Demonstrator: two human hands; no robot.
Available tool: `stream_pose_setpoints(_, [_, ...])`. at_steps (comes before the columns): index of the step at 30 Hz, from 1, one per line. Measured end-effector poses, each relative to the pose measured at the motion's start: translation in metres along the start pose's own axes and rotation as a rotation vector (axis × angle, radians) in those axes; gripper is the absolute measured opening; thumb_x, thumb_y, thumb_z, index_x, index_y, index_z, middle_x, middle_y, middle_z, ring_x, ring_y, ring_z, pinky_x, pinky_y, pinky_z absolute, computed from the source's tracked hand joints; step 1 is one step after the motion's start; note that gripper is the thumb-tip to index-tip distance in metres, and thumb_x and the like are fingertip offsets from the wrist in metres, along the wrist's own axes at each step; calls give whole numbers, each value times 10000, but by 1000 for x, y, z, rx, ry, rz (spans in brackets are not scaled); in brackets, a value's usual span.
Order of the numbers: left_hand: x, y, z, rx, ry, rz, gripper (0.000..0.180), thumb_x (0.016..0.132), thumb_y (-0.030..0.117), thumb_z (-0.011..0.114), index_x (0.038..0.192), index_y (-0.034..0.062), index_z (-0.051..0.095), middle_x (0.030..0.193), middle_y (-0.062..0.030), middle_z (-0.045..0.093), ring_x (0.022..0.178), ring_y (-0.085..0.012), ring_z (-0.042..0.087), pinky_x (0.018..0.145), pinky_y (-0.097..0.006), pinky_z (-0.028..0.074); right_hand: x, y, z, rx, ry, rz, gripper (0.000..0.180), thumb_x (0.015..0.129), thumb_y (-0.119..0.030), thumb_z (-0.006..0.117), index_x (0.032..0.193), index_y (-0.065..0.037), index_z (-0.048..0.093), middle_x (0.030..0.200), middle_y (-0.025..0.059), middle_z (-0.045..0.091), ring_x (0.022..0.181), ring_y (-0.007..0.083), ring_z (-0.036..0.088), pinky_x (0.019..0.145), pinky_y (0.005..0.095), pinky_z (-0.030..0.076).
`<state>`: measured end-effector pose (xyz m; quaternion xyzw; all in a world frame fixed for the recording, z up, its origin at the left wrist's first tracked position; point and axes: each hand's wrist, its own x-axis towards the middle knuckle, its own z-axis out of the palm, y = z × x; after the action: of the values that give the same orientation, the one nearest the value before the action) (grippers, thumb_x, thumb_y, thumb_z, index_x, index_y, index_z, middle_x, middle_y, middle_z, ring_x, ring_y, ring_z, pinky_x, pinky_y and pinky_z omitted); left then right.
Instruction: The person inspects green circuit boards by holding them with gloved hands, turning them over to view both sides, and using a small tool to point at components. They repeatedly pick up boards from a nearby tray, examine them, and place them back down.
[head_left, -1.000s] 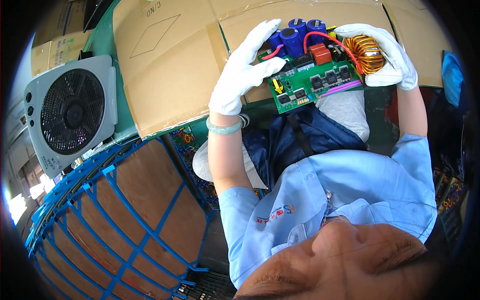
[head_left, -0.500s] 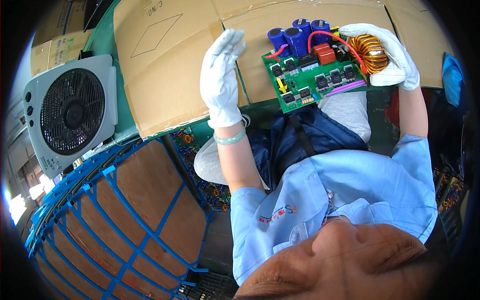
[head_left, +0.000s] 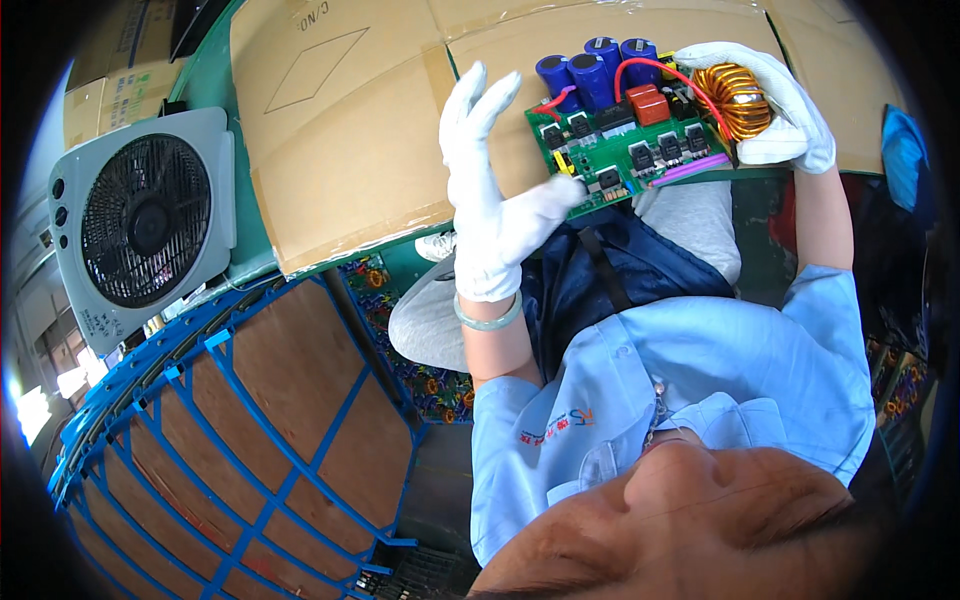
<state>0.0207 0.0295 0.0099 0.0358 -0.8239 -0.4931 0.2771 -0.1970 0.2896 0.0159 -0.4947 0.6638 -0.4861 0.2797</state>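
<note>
A green circuit board (head_left: 625,158) is held up at its right end by my white-gloved right hand (head_left: 790,110), whose fingers and thumb wrap round the copper-wound toroid coil (head_left: 733,103). Several blue cylindrical capacitors (head_left: 592,82) stand along the board's far edge, next to red-orange blocks (head_left: 648,104) and a looping red wire. Purple sleeving (head_left: 690,170) runs along the near edge. My left hand (head_left: 495,190), also in a white glove, is open beside the board's left end. Its fingers point up and apart, and its blurred thumb overlaps the near left corner; contact there cannot be made out.
Flattened cardboard (head_left: 350,130) covers the green bench under the board. A grey box fan (head_left: 145,215) stands at the left. Below it is a blue-framed rack with brown panels (head_left: 290,400). Several more boards with coils (head_left: 432,385) lie below the bench edge. Blue cloth (head_left: 903,160) hangs at right.
My left hand has moved right and nearer to me, its thumb swinging out over the board's near left corner. The right hand and the board have barely shifted.
</note>
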Motion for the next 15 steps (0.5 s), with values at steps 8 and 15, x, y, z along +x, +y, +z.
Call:
stream_pose_setpoints(8, [25,10,16,202,-177,-27,896,605,352,904,1403,209,522,1556,-209,312,1429,-383,331,1159,-508,285,7,-3,-3,36,-20,10,829,632,-397,831,1318,-8,573,1342,155,591,1222,256,584,1089,380,417])
stream_pose_setpoints(15, [20,12,19,178,-116,-43,686,729,257,831,1357,162,573,1517,-230,378,1424,-368,353,1152,-465,302,8,-2,-3,-11,-16,18,917,605,-527,827,1288,27,567,1292,170,610,1188,258,605,1054,375,434])
